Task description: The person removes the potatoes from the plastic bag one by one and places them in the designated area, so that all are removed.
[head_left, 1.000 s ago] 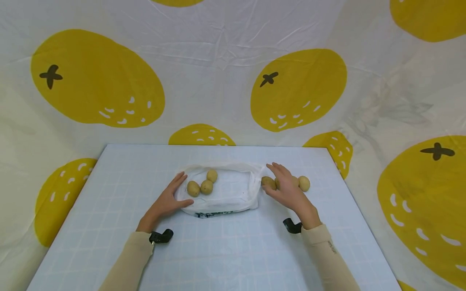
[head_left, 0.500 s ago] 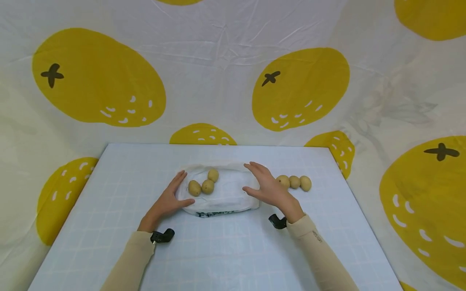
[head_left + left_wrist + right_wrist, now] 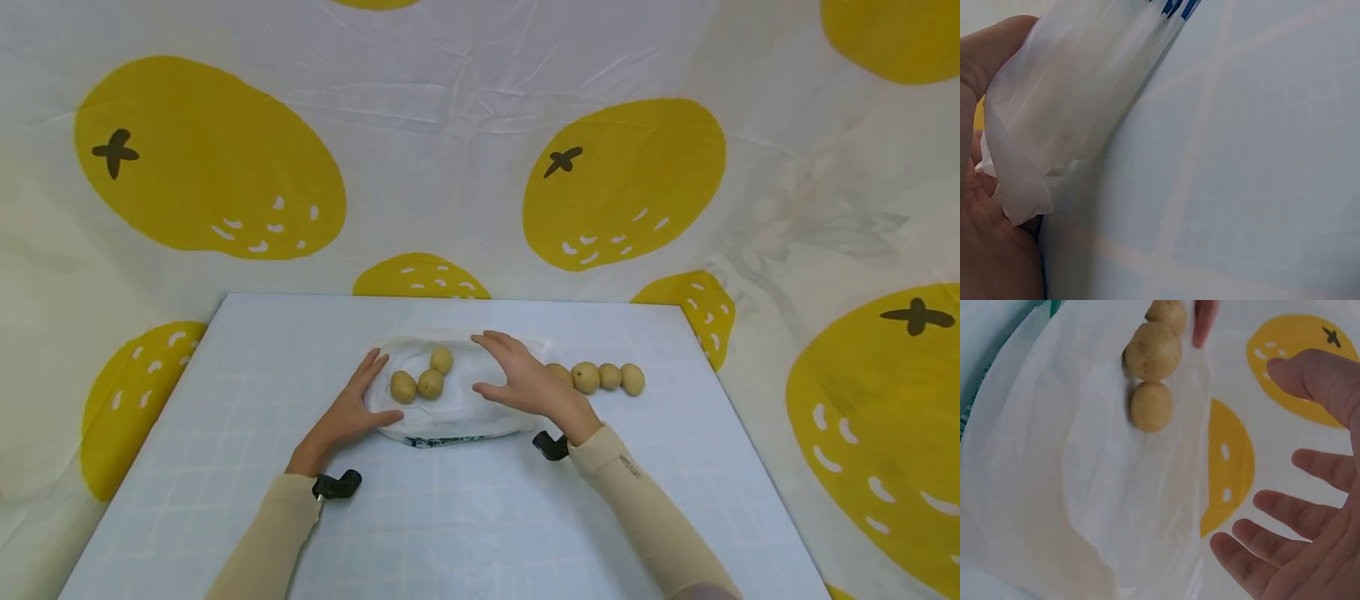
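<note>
A white plastic bag (image 3: pixel 480 421) lies with its mouth spread wide in the middle of the table. Inside, toward its left end, three potatoes (image 3: pixel 430 384) touch one another. My left hand (image 3: pixel 348 412) rests against the bag's left end, thumb and fingers spread; in the left wrist view, the bag's white film (image 3: pixel 1072 94) lies against the palm. Over the right part of the bag hovers my right hand (image 3: pixel 528 383), its fingers apart and holding nothing, as the right wrist view also shows. The row of potatoes (image 3: pixel 586 377) beyond it is partly hidden by that hand.
Those potatoes stand side by side on the table to the right of the bag, several in all. A pale checked cloth (image 3: pixel 450 517) covers the table. Behind it hangs a white curtain (image 3: pixel 435 183) printed with big yellow fruit.
My right hand has moved left, from the row of potatoes to above the bag, uncovering more of the row. My left hand has kept its place at the bag's left end.
</note>
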`<state>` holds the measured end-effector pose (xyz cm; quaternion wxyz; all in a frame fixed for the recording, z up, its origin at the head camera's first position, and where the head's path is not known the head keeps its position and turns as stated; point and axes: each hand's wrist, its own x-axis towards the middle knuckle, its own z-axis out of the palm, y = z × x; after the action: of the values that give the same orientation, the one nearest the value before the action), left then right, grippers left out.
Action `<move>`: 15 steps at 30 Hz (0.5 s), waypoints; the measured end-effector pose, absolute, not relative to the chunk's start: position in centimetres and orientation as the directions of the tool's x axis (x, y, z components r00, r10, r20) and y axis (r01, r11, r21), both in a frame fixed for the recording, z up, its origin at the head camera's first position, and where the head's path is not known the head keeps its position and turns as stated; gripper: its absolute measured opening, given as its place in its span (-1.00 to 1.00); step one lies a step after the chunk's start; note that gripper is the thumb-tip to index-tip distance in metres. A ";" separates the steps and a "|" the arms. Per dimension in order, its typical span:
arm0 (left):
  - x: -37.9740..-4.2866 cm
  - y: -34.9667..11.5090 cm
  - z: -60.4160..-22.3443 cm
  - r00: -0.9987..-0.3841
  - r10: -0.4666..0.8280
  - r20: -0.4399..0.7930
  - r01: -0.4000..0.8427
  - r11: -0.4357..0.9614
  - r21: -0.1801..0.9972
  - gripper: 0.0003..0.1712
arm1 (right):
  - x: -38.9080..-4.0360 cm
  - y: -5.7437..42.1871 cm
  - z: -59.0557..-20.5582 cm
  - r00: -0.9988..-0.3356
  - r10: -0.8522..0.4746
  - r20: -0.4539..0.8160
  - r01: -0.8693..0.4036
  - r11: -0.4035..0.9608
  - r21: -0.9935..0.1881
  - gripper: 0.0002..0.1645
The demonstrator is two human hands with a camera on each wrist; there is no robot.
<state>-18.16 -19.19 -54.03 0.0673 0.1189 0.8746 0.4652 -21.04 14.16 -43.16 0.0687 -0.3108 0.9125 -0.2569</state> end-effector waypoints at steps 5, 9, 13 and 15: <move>-18.3 -19.1 -54.1 -0.962 0.274 -0.010 0.146 0.545 0.826 0.27 | -21.8 13.0 -42.7 -0.762 -0.647 0.023 -0.559 0.640 -0.527 -0.09; -18.3 -19.1 -53.9 -0.959 0.281 -0.018 0.145 0.548 0.824 0.32 | -22.7 12.3 -43.3 -0.737 -0.675 -0.031 -0.558 0.634 -0.536 -0.08; -18.3 -19.1 -53.9 -0.956 0.293 -0.027 0.147 0.557 0.818 0.36 | -23.5 11.8 -44.1 -0.715 -0.692 -0.095 -0.540 0.634 -0.554 -0.06; -18.3 -19.0 -53.9 -0.954 0.297 -0.028 0.150 0.558 0.817 0.37 | -23.9 11.5 -44.3 -0.704 -0.701 -0.114 -0.539 0.633 -0.555 -0.05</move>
<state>-18.28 -19.02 -53.90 0.0814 0.1271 0.8787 0.4528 -23.90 11.55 -44.34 0.1619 -0.3487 0.8890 -0.2488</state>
